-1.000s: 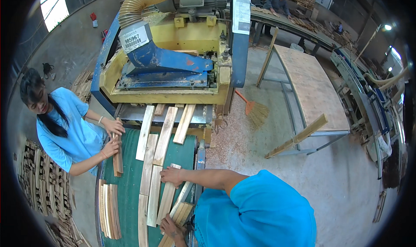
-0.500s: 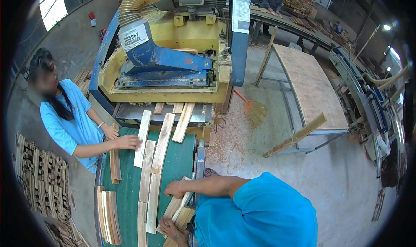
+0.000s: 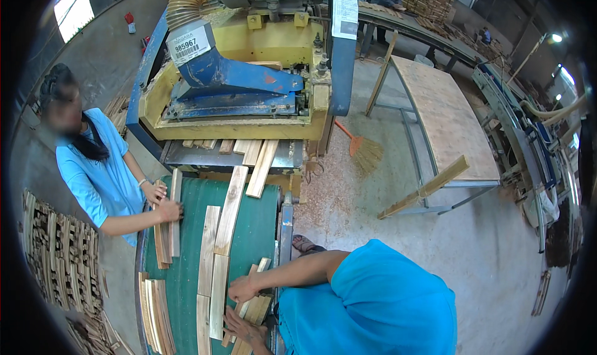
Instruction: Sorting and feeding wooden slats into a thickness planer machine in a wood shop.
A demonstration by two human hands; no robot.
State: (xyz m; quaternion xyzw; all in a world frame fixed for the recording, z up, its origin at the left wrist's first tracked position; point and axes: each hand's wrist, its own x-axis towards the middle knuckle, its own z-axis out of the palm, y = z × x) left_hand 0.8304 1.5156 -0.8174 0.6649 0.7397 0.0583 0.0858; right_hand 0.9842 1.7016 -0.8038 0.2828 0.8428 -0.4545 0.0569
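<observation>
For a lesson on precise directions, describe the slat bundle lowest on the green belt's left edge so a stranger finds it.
Find the blue-and-yellow machine, then the green conveyor belt in front of it. On the belt's left edge, low in the picture, the bundle of wooden slats lies packed side by side. No hand touches it, unlike the slats at the co-worker's hands.

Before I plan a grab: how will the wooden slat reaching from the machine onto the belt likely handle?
The slat is probably stiff, since its edges look straight; likely light, being thin, narrow wood; and unlikely to roll, as its broad face is up above the green belt.
</observation>
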